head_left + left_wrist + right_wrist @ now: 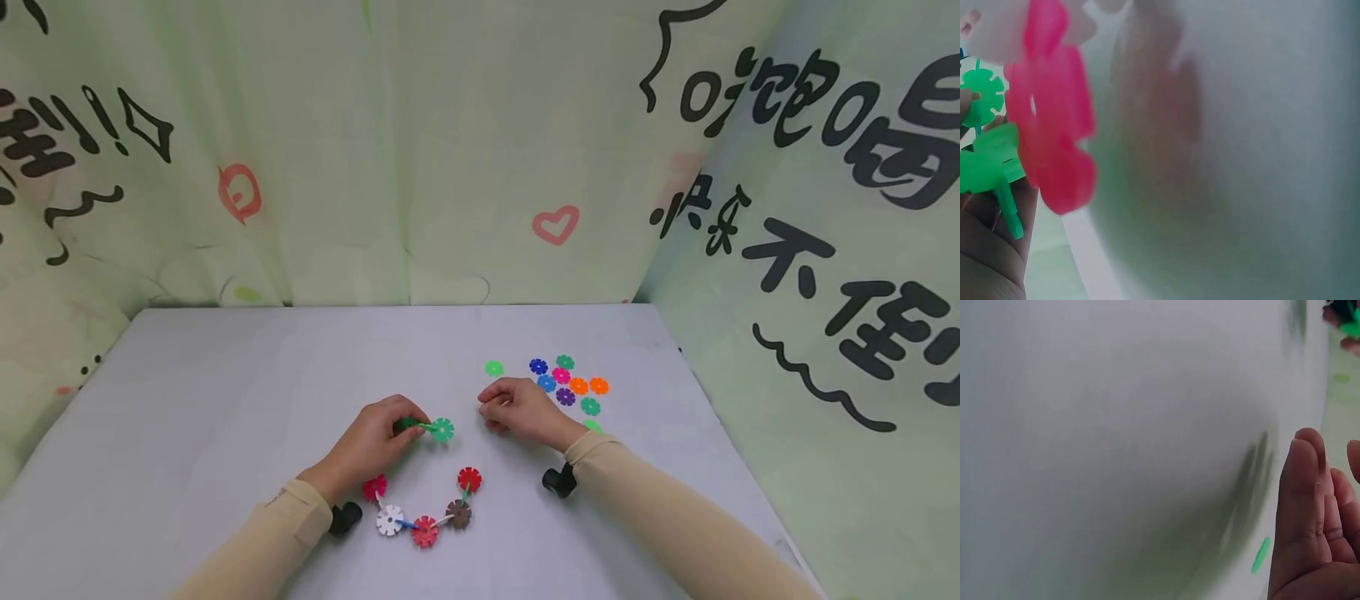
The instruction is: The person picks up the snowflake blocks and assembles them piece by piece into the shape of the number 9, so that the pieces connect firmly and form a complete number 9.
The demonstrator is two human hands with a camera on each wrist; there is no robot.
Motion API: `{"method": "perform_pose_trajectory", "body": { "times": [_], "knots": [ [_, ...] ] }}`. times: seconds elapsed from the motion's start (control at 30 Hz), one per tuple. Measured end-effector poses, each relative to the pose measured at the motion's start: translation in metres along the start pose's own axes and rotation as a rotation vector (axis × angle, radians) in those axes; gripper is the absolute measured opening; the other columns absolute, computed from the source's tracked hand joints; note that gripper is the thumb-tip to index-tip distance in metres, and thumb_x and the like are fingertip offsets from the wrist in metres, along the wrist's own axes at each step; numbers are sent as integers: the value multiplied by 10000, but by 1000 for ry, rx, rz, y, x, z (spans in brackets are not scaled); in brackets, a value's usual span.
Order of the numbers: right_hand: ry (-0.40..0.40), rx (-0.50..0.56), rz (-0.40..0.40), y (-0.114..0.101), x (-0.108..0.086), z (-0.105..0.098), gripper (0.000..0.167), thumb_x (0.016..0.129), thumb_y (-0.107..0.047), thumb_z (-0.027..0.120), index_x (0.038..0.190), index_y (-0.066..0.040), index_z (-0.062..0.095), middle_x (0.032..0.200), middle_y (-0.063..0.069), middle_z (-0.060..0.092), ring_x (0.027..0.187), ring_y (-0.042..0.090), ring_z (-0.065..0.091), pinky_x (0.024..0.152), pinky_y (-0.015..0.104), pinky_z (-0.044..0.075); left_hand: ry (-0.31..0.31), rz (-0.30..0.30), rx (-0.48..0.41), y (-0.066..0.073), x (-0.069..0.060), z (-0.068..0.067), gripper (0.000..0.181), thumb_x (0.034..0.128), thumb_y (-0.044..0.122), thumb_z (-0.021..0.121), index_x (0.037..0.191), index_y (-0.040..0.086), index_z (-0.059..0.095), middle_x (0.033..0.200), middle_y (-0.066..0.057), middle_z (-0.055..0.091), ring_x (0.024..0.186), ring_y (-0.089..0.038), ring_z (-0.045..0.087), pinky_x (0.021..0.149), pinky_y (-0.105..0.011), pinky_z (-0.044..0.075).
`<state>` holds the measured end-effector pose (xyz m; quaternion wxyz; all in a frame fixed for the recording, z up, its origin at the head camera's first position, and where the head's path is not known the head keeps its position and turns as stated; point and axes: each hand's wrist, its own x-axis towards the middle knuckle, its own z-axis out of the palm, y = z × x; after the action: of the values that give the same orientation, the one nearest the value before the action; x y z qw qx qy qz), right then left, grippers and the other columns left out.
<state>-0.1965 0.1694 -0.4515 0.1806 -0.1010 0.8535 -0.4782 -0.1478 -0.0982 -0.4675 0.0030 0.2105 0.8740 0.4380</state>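
Observation:
My left hand [382,429] pinches a few joined green notched discs [442,430] between thumb and fingers, held above the table. The left wrist view also has a green disc [991,162] by the palm. Below that hand lies a curved chain of interlocked discs: pink [374,487], white [389,521], red [425,532], brown [458,514] and another red disc [469,480], linked by discs standing edge-on. To the right, my right hand [521,410] hovers over the table beside the loose discs. Its fingers are loosely bent, with nothing held between them.
Several loose notched discs lie beyond my right hand, among them a dark blue one [538,367], an orange one [598,386] and a purple one [566,397]. A light green disc [493,368] lies slightly apart. Printed curtains [450,150] border the white table [225,375].

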Motion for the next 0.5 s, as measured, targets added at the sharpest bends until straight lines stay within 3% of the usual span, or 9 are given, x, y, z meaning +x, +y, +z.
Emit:
{"method": "perform_pose_trajectory", "body": {
  "times": [0.23, 0.5],
  "knots": [
    [93, -117, 40, 12, 17, -18, 178, 939, -100, 693, 1105, -45, 662, 915, 59, 648, 748, 193, 661, 705, 299, 561, -3, -5, -8, 0, -2, -2, 127, 916, 66, 722, 988, 172, 723, 1006, 79, 628, 848, -131, 557, 745, -275, 517],
    [102, -279, 69, 15, 36, -27, 363, 927, -127, 668, 1272, -62, 575, 803, 50, 622, 637, 184, 589, 640, 300, 498, -15, -31, -38, 0, -3, -3, 140, 921, 59, 715, 1004, 172, 714, 1008, 76, 627, 862, -147, 557, 754, -278, 521]
  ]
}}
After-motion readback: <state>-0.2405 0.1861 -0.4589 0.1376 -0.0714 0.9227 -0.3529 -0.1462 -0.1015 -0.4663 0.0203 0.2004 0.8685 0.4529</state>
